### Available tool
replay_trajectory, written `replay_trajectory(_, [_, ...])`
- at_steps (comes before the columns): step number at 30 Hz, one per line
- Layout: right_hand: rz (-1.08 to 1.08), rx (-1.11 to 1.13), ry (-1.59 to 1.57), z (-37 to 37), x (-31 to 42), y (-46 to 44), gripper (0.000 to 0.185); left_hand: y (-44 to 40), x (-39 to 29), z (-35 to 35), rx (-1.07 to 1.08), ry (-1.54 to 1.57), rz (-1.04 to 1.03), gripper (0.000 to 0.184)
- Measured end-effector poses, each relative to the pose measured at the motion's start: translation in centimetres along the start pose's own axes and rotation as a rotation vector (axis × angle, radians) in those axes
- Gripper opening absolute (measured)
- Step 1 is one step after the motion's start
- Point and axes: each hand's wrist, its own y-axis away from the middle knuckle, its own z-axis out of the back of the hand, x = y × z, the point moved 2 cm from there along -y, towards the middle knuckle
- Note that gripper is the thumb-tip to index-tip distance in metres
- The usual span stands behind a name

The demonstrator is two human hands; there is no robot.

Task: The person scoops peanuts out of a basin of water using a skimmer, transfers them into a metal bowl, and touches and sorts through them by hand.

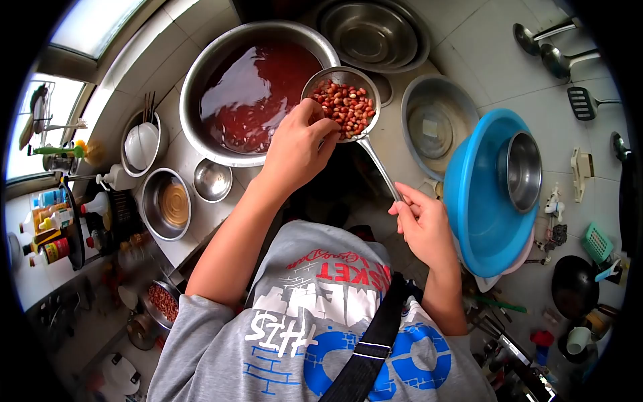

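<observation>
A metal skimmer (343,104) full of reddish peanuts or beans (348,107) is held level beside the rim of a large metal basin (194,127) of dark red liquid. My right hand (423,224) grips the end of the skimmer's handle (380,169) between thumb and fingers. Over the skimmer's left edge is my left hand (300,144), its fingers bent and pressed together at the beans. Whatever those fingertips pinch is hidden.
Metal bowls (213,181) stand left of my left forearm, one (166,204) holding brownish contents. Nested basins (368,37) are at the top. A grey basin (439,124) and a blue basin (479,201) with a metal bowl (524,172) stand right. Utensils hang at far right.
</observation>
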Motion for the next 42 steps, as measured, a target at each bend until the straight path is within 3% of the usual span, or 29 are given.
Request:
replay_trajectory(7, [0.068, 0.016, 0.033, 0.9, -1.1, 1.4, 0.035, 0.8, -1.4, -1.3, -0.062, -0.195, 0.065, 0.019])
replay_trajectory(20, [0.174, 0.035, 0.108, 2.5, -2.2, 2.4, 0.033, 1.0, -3.4, -2.0, 0.085, -0.377, 0.065, 0.019])
replay_trajectory(26, [0.172, 0.043, 0.115, 3.0, -2.5, 2.7, 0.033, 0.9, -3.4, -2.5, 0.068, -0.318, -0.011, 0.019])
replay_trajectory(32, [0.152, 0.003, 0.105, 3.9, -3.2, 2.9, 0.033, 1.1, -4.8, -1.8, -0.051, 0.174, 0.108, 0.016])
replay_trajectory(39, [0.101, -0.012, 0.09, 4.1, -3.8, 3.1, 0.035, 3.0, -4.5, -1.5, -0.064, 0.455, 0.315, 0.016])
replay_trajectory(42, [0.093, -0.019, 0.076, 4.0, -3.6, 3.1, 0.034, 3.6, -4.7, -0.9, -0.04, 0.368, 0.334, 0.016])
